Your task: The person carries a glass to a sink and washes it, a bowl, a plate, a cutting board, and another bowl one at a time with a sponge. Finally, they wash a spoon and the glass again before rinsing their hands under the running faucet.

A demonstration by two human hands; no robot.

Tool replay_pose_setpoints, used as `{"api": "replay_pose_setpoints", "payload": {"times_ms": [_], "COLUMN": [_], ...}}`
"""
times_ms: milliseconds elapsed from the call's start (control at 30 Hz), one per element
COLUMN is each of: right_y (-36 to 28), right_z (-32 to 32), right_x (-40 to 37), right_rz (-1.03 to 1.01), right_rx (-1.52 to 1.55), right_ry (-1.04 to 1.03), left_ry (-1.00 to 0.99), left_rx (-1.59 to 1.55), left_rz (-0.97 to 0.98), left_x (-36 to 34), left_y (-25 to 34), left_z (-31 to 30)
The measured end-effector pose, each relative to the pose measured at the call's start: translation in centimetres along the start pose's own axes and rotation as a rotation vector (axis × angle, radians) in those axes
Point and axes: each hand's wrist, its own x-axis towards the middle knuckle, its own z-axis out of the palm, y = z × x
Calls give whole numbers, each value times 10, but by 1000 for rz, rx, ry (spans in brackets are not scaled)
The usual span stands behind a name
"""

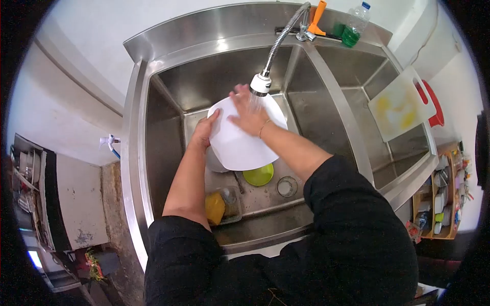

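Observation:
A large white plate point(245, 148) is held tilted over the left sink basin. My left hand point(205, 130) grips its left edge, with the thumb on the upper face and the other fingers hidden behind it. Spread across the upper part of the plate is my right hand point(250, 116), its fingers apart and slightly blurred. Water falls from the white tap head point(261, 84) onto this hand. Below the plate lie a lime-green bowl point(259, 176), a drinking glass point(287, 187) and a clear plastic container point(234, 210) with a yellow sponge or cloth point(215, 208) at it.
A divider separates the left steel basin point(173, 76) from a right one. A stained white cutting board point(400, 107) leans over the right basin beside a red-handled item point(435, 104). On the back ledge are an orange-handled tool point(318, 18) and a bottle of green liquid point(353, 30).

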Motion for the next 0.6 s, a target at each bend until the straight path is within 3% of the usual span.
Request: {"api": "replay_pose_setpoints", "payload": {"times_ms": [33, 100, 200, 300, 400, 500, 600], "right_y": [14, 26, 69, 82, 47, 50, 59], "right_z": [-4, -48, -19, -14, -52, -42, -38], "right_x": [4, 8, -14, -30, -24, -19, -15], "right_rz": [117, 284, 673, 909, 1110, 1041, 1043], "right_rx": [-23, -7, 789, 1313, 1217, 1167, 1099], "right_ry": [117, -64, -264, -359, -140, 80, 217], "left_ry": [29, 70, 67, 183, 323, 434, 228], "left_rx": [26, 31, -6, -96, 86, 340, -258], "left_rz": [9, -1, 75, 108, 121, 120, 149], "left_x": [-2, 3, 1, 1, 10, 25, 15], "left_y": [0, -3, -8, -10, -15, -51, -74], "left_z": [-5, -19, -19, -7, 0, 4, 31]}}
